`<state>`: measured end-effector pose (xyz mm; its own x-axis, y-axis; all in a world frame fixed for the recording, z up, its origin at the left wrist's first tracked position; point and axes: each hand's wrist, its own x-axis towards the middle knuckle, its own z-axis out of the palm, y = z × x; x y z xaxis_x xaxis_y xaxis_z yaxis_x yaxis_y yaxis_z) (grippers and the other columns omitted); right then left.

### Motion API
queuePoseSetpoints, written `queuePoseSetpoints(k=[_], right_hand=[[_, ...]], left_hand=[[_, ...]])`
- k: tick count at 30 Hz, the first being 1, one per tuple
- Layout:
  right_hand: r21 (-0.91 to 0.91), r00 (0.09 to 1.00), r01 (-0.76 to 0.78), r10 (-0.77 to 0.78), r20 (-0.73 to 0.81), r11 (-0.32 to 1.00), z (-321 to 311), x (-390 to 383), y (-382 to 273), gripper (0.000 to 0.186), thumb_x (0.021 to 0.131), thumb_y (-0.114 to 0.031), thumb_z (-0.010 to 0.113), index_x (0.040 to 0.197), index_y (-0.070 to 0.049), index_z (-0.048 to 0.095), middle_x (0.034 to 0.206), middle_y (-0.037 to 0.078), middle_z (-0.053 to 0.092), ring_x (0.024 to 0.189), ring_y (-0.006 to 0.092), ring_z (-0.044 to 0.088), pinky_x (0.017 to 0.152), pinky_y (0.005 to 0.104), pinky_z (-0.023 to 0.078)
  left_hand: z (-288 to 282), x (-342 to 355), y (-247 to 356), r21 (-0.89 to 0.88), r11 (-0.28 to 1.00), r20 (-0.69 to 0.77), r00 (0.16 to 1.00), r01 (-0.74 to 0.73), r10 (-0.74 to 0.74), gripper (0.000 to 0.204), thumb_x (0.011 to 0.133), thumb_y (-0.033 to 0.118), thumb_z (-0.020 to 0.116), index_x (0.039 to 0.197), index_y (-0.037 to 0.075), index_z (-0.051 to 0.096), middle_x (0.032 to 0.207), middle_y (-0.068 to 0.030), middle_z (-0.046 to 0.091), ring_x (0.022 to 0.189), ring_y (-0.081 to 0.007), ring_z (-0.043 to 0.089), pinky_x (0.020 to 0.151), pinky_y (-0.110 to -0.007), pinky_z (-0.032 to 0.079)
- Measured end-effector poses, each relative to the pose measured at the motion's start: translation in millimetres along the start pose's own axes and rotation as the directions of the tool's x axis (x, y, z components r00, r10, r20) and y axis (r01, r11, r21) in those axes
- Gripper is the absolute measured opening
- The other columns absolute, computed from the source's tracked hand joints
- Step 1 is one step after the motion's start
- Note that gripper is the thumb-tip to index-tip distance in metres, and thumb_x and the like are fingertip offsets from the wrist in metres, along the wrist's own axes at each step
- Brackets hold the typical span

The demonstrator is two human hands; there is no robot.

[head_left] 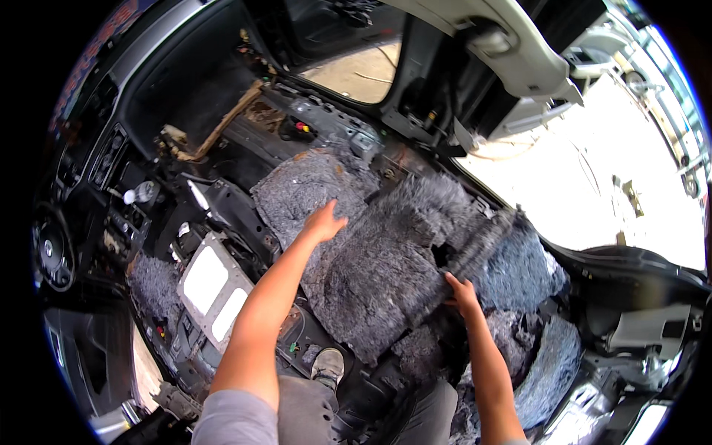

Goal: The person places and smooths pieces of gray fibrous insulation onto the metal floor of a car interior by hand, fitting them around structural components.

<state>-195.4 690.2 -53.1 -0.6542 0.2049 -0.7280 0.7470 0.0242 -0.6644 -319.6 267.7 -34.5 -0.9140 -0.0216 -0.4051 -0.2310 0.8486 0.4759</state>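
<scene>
A large, shaggy grey felt insulation mat (378, 259) lies across the stripped car interior in front of me, with a ragged hole near its right side. My right hand (464, 294) pinches the mat's right edge, thumb on top and some fingers hidden beneath. Over the left part of the felt, my left hand (324, 222) rests or hovers with index finger and thumb spread apart; its other fingers are partly hidden. A rusty-stained felt section (315, 182) extends beyond that hand. Bluish-grey felt (519, 271) sits just past my right hand.
A metal frame panel (215, 289) with two pale rectangles stands left of my arm. The steering wheel (53, 248) is at far left. More torn felt (549, 371) lies at lower right. My shoe (328, 367) is on the dark floor, and a door opening (593, 185) shows bright ground.
</scene>
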Motion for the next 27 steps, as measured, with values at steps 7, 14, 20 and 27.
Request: queuePoseSetpoints(k=[7, 14, 20, 27], right_hand=[[-0.035, 0.996, 0.047, -0.050, -0.068, 0.998, 25, 44, 31, 0.057, 0.086, -0.036, 0.076, 0.118, 0.007, 0.057, 0.107, 0.021, 0.066, 0.090, 0.0369, 0.069, 0.067, 0.0510, 0.062], [-0.004, 0.971, 0.233, -0.233, -0.046, 0.972, 44, -9, -23, 0.047, 0.086, -0.032, 0.075, 0.108, 0.007, 0.063, 0.092, 0.016, 0.070, 0.070, 0.0255, 0.069, 0.049, 0.0353, 0.057], [-0.046, 0.889, 0.457, -0.457, 0.018, 0.888, 48, -96, -160, 0.045, 0.085, -0.038, 0.076, 0.094, 0.004, 0.063, 0.083, 0.007, 0.067, 0.067, 0.0162, 0.064, 0.051, 0.0291, 0.051], [0.166, 0.764, 0.632, -0.645, 0.031, 0.757, 3, -183, -251, 0.042, 0.097, -0.024, 0.065, 0.130, 0.001, 0.060, 0.129, 0.013, 0.062, 0.120, 0.0231, 0.059, 0.103, 0.0363, 0.045]], left_hand=[[52, -63, -76, 0.332, 0.941, 0.388, 0.918, -0.058, -0.080, 0.080, 0.089, 0.048, 0.066, 0.150, 0.004, 0.037, 0.151, -0.0217, 0.043, 0.137, -0.0368, 0.044, 0.111, -0.046, 0.039], [26, -70, -84, 0.108, 0.974, 0.257, 0.941, 0.197, -0.219, 0.080, 0.089, 0.049, 0.068, 0.148, 0.004, 0.039, 0.148, -0.0204, 0.046, 0.138, -0.0370, 0.044, 0.110, -0.045, 0.039], [56, -117, -48, -0.441, 0.881, -0.138, 0.957, 0.172, -0.256, 0.085, 0.089, 0.052, 0.068, 0.148, 0.000, 0.038, 0.149, -0.0260, 0.042, 0.139, -0.0369, 0.041, 0.112, -0.044, 0.037], [102, -185, -37, -0.871, -0.297, 0.458, 0.865, 0.391, -0.206, 0.093, 0.090, 0.067, 0.057, 0.158, 0.018, 0.016, 0.150, -0.0258, 0.037, 0.131, -0.0383, 0.048, 0.104, -0.056, 0.044]])
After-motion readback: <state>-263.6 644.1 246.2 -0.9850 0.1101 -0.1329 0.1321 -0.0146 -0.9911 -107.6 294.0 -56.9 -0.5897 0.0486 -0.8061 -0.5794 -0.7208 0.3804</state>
